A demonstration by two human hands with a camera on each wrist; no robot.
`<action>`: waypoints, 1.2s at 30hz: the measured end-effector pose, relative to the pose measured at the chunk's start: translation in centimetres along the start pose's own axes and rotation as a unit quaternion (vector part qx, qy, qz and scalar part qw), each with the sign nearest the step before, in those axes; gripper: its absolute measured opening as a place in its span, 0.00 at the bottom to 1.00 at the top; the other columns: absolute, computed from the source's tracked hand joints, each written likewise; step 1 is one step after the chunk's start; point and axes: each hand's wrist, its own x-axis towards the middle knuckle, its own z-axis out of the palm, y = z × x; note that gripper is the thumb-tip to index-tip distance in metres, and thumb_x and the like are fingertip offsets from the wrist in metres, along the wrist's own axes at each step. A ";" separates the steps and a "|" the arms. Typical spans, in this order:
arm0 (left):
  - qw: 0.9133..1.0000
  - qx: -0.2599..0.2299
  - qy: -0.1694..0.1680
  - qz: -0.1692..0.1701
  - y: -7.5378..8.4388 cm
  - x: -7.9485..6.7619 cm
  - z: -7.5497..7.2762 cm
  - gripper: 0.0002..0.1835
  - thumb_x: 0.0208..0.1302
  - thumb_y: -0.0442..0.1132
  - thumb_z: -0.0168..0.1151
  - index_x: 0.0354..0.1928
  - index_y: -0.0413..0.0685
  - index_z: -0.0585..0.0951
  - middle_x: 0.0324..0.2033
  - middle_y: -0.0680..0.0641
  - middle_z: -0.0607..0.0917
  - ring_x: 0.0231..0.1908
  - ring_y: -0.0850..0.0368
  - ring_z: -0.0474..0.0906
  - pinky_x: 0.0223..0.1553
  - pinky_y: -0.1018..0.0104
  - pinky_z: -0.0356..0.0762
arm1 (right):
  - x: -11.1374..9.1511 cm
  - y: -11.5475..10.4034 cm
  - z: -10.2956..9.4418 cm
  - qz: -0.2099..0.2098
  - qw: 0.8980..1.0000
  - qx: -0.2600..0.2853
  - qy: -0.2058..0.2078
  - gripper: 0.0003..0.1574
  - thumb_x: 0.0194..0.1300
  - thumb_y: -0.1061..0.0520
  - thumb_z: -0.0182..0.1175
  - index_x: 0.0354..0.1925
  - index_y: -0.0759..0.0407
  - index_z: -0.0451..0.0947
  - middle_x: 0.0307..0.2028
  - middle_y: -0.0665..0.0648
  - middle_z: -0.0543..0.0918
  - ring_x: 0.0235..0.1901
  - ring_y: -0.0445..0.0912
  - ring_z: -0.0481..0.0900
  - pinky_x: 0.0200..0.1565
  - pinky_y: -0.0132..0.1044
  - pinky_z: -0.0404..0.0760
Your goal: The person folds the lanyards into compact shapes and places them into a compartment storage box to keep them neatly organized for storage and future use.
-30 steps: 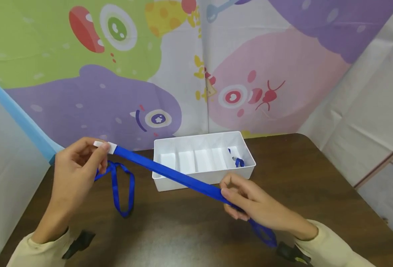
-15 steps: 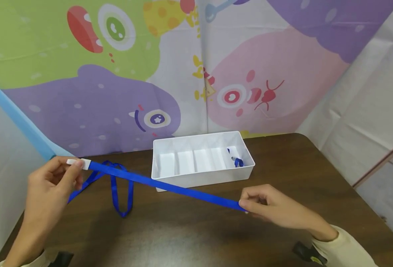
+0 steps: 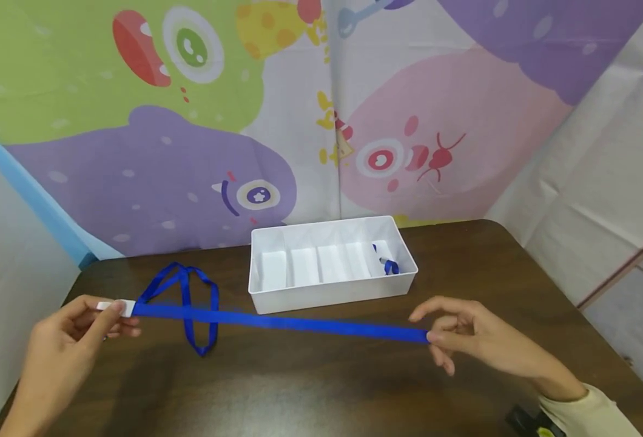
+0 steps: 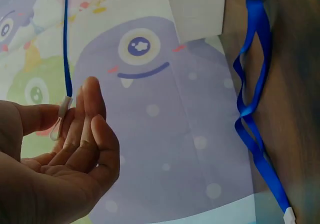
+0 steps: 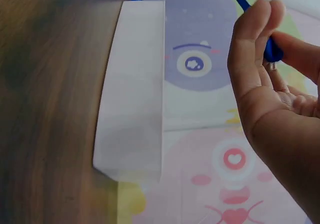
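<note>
A blue lanyard [image 3: 310, 326] is stretched nearly level between both hands, in front of a white box. My left hand [image 3: 62, 349] pinches its white end piece [image 3: 127, 308] between thumb and fingers; in the left wrist view a clear loop [image 4: 56, 131] pokes out below the grip. At the other end, my right hand [image 3: 482, 340] pinches the folded strap between thumb and a finger, with the index finger raised. The right wrist view shows the strap's rounded fold [image 5: 273, 51] at the thumb. A second blue lanyard [image 3: 214, 297] lies loosely looped on the table, behind the stretched one.
The white box [image 3: 327, 296], divided into several compartments, stands at the back of the brown table [image 3: 321, 388]. Its rightmost compartment contains a coiled blue strap [image 3: 390, 267]. A cartoon-printed cloth [image 3: 201, 158] hangs right behind the table.
My hands have spread apart, the left going left and down, the right going right. The strap, which hung past my right hand a second ago, is now drawn out straight to its end.
</note>
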 end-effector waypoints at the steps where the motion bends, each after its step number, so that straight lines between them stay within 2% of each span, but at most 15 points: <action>1: 1.000 0.000 -0.005 0.001 0.0 -0.2 0.0 0.13 0.75 0.42 0.56 0.42 0.37 0.79 0.28 0.49 0.89 0.29 0.59 0.87 0.35 0.79 0.79 | -0.1 0.1 0.0 0.005 1.000 0.009 0.002 0.13 0.73 0.73 0.47 0.52 0.68 0.73 0.26 0.67 0.80 0.21 0.54 0.80 0.28 0.45 0.83; 4: 1.000 -0.018 -0.016 -0.005 0.2 -0.5 0.1 0.15 0.76 0.43 0.53 0.39 0.35 0.75 0.29 0.46 0.90 0.31 0.59 0.87 0.36 0.79 0.80 | -0.4 0.5 -0.2 0.015 1.000 0.018 0.008 0.08 0.73 0.72 0.49 0.44 0.69 0.75 0.26 0.68 0.80 0.21 0.54 0.81 0.25 0.47 0.83; 7: 0.992 -0.121 -0.012 -0.015 0.4 -0.7 0.3 0.15 0.77 0.38 0.52 0.35 0.30 0.71 0.27 0.42 0.89 0.29 0.54 0.88 0.36 0.74 0.82 | -0.6 0.7 -0.4 0.028 0.999 0.014 0.021 0.09 0.73 0.70 0.51 0.41 0.68 0.78 0.25 0.67 0.81 0.20 0.53 0.82 0.24 0.49 0.83; 9: 0.979 -0.205 0.007 -0.013 0.4 -0.8 0.5 0.13 0.75 0.32 0.52 0.33 0.29 0.69 0.27 0.40 0.88 0.26 0.51 0.87 0.34 0.69 0.84 | -0.7 1.1 -0.6 0.025 0.999 0.015 0.021 0.09 0.73 0.70 0.51 0.42 0.68 0.79 0.26 0.67 0.82 0.21 0.53 0.83 0.25 0.50 0.84; 12: 0.947 -0.319 0.031 0.006 0.3 -1.1 0.8 0.10 0.73 0.24 0.51 0.30 0.28 0.68 0.30 0.39 0.88 0.23 0.48 0.86 0.29 0.65 0.84 | -0.9 1.5 -0.9 0.031 0.999 0.022 0.031 0.10 0.73 0.69 0.51 0.45 0.71 0.80 0.28 0.66 0.83 0.24 0.53 0.84 0.29 0.51 0.85; 15: 0.914 -0.404 0.013 0.026 0.1 -1.3 0.6 0.11 0.72 0.20 0.46 0.29 0.32 0.68 0.34 0.37 0.88 0.22 0.48 0.85 0.28 0.65 0.83 | -1.0 1.8 -1.1 0.034 0.998 0.029 0.044 0.11 0.72 0.70 0.53 0.46 0.75 0.79 0.30 0.65 0.85 0.25 0.54 0.85 0.31 0.53 0.85; 19: 0.860 -0.505 -0.066 0.037 -0.3 -1.6 0.1 0.18 0.73 0.17 0.35 0.29 0.39 0.70 0.39 0.34 0.87 0.24 0.48 0.84 0.30 0.64 0.84 | -1.2 1.9 -1.2 0.049 0.996 0.036 0.061 0.11 0.71 0.69 0.55 0.46 0.78 0.78 0.30 0.64 0.85 0.26 0.52 0.86 0.32 0.54 0.85; 21: 0.827 -0.549 -0.108 0.044 -0.5 -1.8 -0.3 0.21 0.72 0.16 0.29 0.32 0.40 0.72 0.41 0.33 0.86 0.25 0.46 0.82 0.30 0.62 0.83 | -1.2 2.0 -1.3 0.054 0.996 0.038 0.064 0.11 0.71 0.69 0.55 0.45 0.78 0.78 0.30 0.64 0.85 0.26 0.51 0.86 0.32 0.54 0.85; 24: 0.789 -0.587 -0.167 0.067 -0.7 -1.8 -0.5 0.23 0.71 0.17 0.24 0.37 0.38 0.73 0.42 0.33 0.84 0.23 0.46 0.74 0.23 0.62 0.70 | -1.2 2.0 -1.5 0.060 0.995 0.039 0.067 0.10 0.71 0.69 0.55 0.45 0.77 0.79 0.29 0.64 0.85 0.25 0.50 0.86 0.31 0.55 0.85; 28: 0.734 -0.606 -0.268 0.148 -0.7 -1.4 -0.6 0.23 0.70 0.19 0.18 0.45 0.29 0.70 0.44 0.33 0.77 0.26 0.43 0.63 0.26 0.58 0.53 | -1.1 2.0 -1.7 0.077 0.994 0.038 0.070 0.09 0.71 0.68 0.56 0.45 0.75 0.79 0.29 0.64 0.85 0.25 0.50 0.86 0.32 0.55 0.85; 31: 0.702 -0.602 -0.328 0.193 -0.6 -1.0 -0.7 0.24 0.68 0.19 0.16 0.52 0.24 0.66 0.48 0.32 0.73 0.30 0.42 0.62 0.29 0.57 0.54 | -1.0 1.8 -1.7 0.093 0.992 0.037 0.072 0.09 0.71 0.66 0.57 0.44 0.74 0.79 0.30 0.65 0.85 0.25 0.51 0.85 0.33 0.56 0.85; 32: 0.701 -0.597 -0.338 0.197 -0.6 -0.9 -0.7 0.25 0.67 0.18 0.16 0.55 0.23 0.64 0.49 0.32 0.72 0.31 0.42 0.63 0.30 0.56 0.55 | -0.9 1.7 -1.7 0.094 0.992 0.036 0.073 0.09 0.71 0.66 0.57 0.44 0.73 0.79 0.30 0.66 0.85 0.25 0.52 0.85 0.33 0.56 0.84; 34: 0.720 -0.577 -0.336 0.189 -0.5 -0.8 -0.9 0.25 0.67 0.15 0.17 0.59 0.21 0.61 0.50 0.32 0.73 0.33 0.42 0.66 0.30 0.55 0.59 | -0.9 1.5 -1.7 0.098 0.992 0.033 0.076 0.08 0.70 0.66 0.58 0.43 0.73 0.79 0.30 0.66 0.84 0.25 0.53 0.85 0.33 0.56 0.84; 35: 0.739 -0.560 -0.328 0.178 -0.4 -0.8 -1.0 0.25 0.67 0.14 0.19 0.60 0.20 0.60 0.50 0.32 0.74 0.34 0.42 0.68 0.30 0.55 0.62 | -0.9 1.4 -1.7 0.097 0.992 0.029 0.078 0.08 0.70 0.66 0.58 0.43 0.73 0.79 0.29 0.66 0.84 0.25 0.53 0.85 0.33 0.56 0.84; 36: 0.769 -0.532 -0.316 0.161 -0.3 -0.9 -1.1 0.24 0.67 0.12 0.22 0.62 0.21 0.61 0.50 0.34 0.76 0.36 0.43 0.71 0.31 0.56 0.66 | -0.8 1.3 -1.7 0.095 0.992 0.026 0.080 0.08 0.70 0.66 0.58 0.43 0.73 0.79 0.29 0.67 0.84 0.25 0.53 0.85 0.33 0.56 0.84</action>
